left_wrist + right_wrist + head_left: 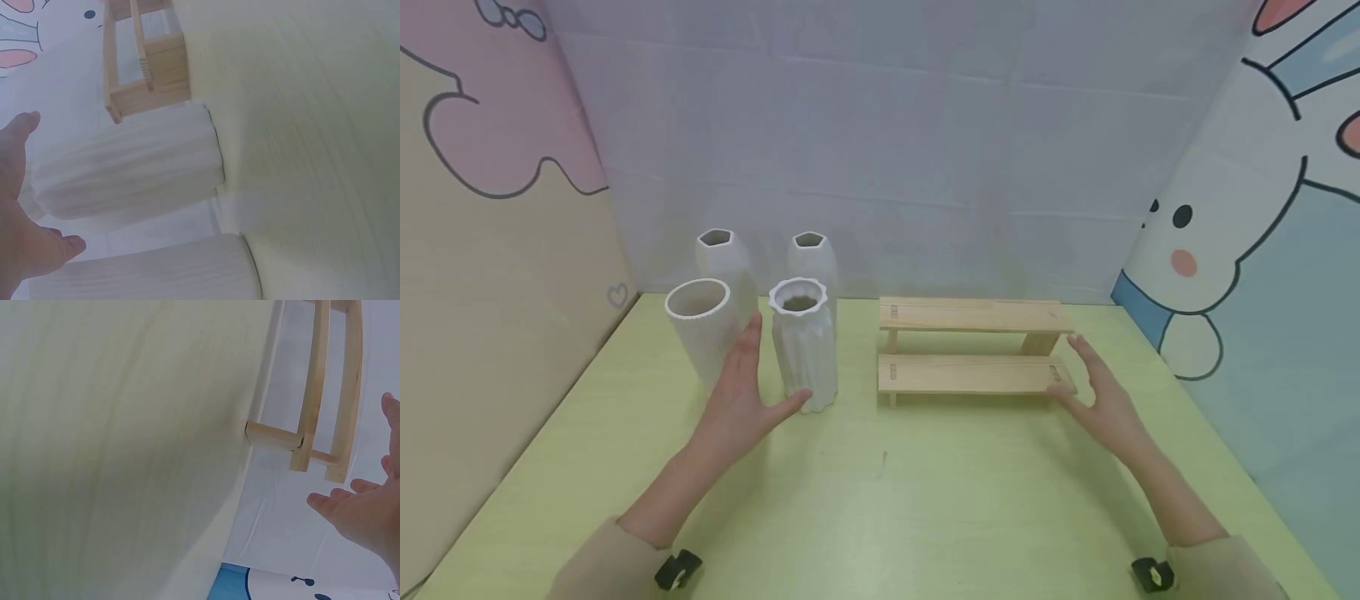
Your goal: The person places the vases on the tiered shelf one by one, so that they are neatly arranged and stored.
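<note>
White vases stand grouped at the left of the pale yellow-green desk (880,517). In front are a plain round vase (694,337) and a fluted vase (805,358) with a scalloped rim; behind them rise a left rear vase (742,277) and a right rear vase (822,260), both with angular mouths. To their right sits a two-tier wooden stand (966,375), its lower board nearer the person.

The left hand (737,408) reaches among the vases, thumb spread wide from its fingers. In the head view its index finger overlaps the round vase and its thumb tip crosses the foot of the fluted vase; whether it touches either, I cannot tell. The right hand (1107,410) is just beside the stand's right end, fingers wide and holding nothing; the right wrist view shows a gap between it and the boards.

Small marks at the ends of the stand's boards are too small to read. Each sleeve cuff has a black wrist device (678,571) beside it, bearing a pale patch equally illegible. Behind hangs a creased grey-white cloth (880,150); a printed rabbit (1217,225) decorates the right wall, and a small outlined heart (617,294) the left.
</note>
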Demonstrator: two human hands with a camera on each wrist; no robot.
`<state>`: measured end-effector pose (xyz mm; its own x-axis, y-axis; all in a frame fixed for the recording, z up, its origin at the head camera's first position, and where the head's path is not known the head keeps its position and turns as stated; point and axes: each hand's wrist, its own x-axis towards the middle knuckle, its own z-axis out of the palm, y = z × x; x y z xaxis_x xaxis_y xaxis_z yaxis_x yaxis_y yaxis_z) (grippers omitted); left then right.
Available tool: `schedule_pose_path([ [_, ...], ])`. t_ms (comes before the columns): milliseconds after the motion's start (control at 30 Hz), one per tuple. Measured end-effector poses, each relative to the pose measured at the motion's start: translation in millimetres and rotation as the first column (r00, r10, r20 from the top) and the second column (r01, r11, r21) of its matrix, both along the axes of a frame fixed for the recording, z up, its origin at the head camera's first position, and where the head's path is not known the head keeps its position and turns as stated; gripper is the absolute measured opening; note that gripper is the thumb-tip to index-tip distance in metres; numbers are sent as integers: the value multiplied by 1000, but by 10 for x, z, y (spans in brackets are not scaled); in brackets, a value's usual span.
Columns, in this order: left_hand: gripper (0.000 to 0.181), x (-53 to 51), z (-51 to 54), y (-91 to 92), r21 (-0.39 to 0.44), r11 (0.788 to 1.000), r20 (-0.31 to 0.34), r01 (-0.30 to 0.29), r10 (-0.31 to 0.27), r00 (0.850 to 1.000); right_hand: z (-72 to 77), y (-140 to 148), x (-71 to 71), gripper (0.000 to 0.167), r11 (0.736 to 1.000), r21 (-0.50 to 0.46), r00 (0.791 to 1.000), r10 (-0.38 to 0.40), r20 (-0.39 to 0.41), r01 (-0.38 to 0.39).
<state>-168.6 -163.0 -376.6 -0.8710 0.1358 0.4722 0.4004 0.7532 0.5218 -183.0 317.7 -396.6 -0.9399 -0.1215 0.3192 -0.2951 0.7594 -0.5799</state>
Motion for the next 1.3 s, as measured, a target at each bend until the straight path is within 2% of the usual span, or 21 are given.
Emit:
schedule_pose_path([
  [133,115,-35,4,9,56,998,44,11,-14,999,-13,68,-15,81,997,-74,995,11,100,-3],
  [333,116,-108,-13,7,165,986,104,37,-55,993,-70,184,-76,83,981,-186,974,84,211,-44],
  [567,118,-214,-43,5,246,965,82,91,-114,990,-161,320,-176,85,978,-204,947,102,306,-40],
  [733,119,-302,-65,5,304,948,143,98,-147,979,-213,404,-238,85,969,-245,916,121,382,-26],
  [933,119,-383,-81,7,380,919,187,110,-193,963,-237,427,-255,80,940,-341,890,172,423,-20],
  [1100,118,-455,-104,7,426,895,203,134,-239,950,-240,421,-259,79,910,-414,885,189,425,5],
  [1167,117,-474,-108,7,442,887,209,136,-248,946,-237,417,-259,79,912,-409,886,177,429,17],
  [1300,116,-510,-116,4,457,879,214,136,-257,943,-224,401,-256,80,937,-349,886,138,443,29],
])
